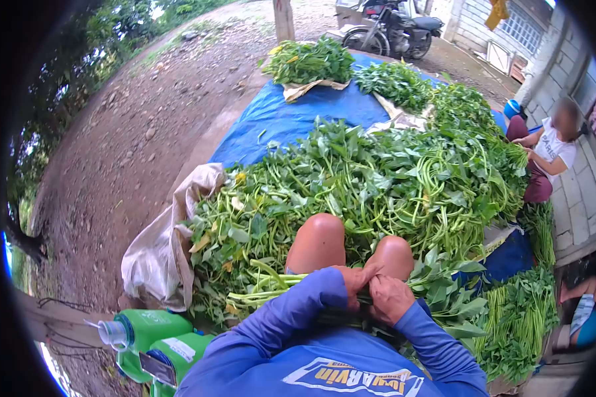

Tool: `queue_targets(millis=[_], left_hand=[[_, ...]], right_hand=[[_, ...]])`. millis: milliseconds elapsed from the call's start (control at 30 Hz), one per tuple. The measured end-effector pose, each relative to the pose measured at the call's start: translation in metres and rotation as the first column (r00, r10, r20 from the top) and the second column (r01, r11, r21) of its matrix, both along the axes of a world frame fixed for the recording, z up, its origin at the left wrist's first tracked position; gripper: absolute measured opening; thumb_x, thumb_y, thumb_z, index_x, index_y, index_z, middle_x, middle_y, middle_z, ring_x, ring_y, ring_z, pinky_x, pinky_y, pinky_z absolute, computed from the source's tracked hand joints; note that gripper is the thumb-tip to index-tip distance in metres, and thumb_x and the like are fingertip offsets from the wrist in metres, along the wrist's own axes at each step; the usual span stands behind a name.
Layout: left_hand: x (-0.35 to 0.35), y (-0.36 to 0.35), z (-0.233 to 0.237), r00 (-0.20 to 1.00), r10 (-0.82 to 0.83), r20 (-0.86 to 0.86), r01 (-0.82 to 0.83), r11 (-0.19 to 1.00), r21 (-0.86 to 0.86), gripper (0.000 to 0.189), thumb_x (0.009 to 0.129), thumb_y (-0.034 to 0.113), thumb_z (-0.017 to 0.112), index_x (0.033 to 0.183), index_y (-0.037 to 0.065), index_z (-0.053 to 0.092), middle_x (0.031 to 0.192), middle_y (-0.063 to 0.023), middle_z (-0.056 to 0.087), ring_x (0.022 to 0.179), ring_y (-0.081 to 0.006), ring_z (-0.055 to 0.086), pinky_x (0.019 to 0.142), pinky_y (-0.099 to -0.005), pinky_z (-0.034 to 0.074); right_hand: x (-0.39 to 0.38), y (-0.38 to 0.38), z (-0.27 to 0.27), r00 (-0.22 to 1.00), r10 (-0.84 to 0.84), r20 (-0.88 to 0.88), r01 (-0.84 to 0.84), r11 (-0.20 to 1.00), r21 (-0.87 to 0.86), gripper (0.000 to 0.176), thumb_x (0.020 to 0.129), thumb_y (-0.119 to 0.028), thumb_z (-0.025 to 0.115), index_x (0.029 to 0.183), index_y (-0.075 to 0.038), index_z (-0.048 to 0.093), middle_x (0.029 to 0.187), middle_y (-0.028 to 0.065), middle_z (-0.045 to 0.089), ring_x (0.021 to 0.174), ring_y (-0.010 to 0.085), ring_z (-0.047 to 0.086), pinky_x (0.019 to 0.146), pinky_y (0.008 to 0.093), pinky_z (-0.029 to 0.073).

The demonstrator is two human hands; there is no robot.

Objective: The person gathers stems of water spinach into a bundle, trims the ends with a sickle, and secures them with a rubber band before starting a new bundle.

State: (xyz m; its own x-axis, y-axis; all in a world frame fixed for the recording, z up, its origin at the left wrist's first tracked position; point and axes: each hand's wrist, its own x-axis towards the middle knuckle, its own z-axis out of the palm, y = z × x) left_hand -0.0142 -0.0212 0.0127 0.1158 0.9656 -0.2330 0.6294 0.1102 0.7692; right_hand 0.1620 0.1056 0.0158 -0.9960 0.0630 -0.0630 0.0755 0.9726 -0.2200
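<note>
A bunch of long green leafy stems [261,291] lies across my lap, cut ends to the left and leaves to the right. My left hand [355,284] and my right hand [391,298] meet over its middle, close below my knees. Both hands have curled fingers pressed around the bunch, and their fingertips are partly hidden. Around my knees spreads a large heap of leafy greens [351,178]. Bundled stems [516,317] lie to my right.
Green jugs [155,327] stand at lower left beside a pale sack [159,258]. A blue tarp [298,112] carries more piles of greens. A person [553,149] sits at right, handling greens; another person's limbs show at lower right. A motorcycle [400,33] stands behind.
</note>
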Motion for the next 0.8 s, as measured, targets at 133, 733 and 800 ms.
queue_targets(millis=[133,733,800], left_hand=[[0.01,-0.001,0.023,0.96,0.047,-0.275,-0.09,0.985,-0.145,0.097,0.077,0.025,0.077,0.156,0.004,0.024,0.094,-0.0271,0.072,0.088,-0.046,0.071,0.078,-0.0515,0.057],[0.02,-0.003,0.009,0.952,0.101,-0.288,-0.083,0.994,0.074,0.058,0.089,0.046,0.077,0.12,0.001,0.059,0.086,-0.0243,0.07,0.084,-0.046,0.068,0.074,-0.0525,0.053],[0.016,-0.002,0.006,0.964,0.098,-0.247,-0.072,0.991,0.113,0.059,0.089,0.048,0.076,0.12,0.001,0.06,0.086,-0.0242,0.07,0.083,-0.0457,0.069,0.074,-0.0523,0.053]], right_hand=[[-0.003,0.006,0.016,0.998,0.011,0.058,-0.003,0.99,-0.142,0.053,0.079,-0.026,0.076,0.122,0.0,0.057,0.098,0.0197,0.068,0.096,0.0376,0.069,0.084,0.0464,0.056],[0.044,0.035,0.007,0.997,-0.065,0.038,0.065,0.998,-0.013,0.092,0.071,-0.015,0.08,0.155,-0.015,0.042,0.128,0.0146,0.061,0.125,0.0326,0.059,0.111,0.0578,0.039],[0.048,0.044,0.027,0.962,-0.13,0.239,0.136,0.991,-0.006,0.104,0.072,-0.017,0.079,0.163,-0.021,0.03,0.144,0.0159,0.055,0.138,0.0343,0.051,0.122,0.0709,0.019]])
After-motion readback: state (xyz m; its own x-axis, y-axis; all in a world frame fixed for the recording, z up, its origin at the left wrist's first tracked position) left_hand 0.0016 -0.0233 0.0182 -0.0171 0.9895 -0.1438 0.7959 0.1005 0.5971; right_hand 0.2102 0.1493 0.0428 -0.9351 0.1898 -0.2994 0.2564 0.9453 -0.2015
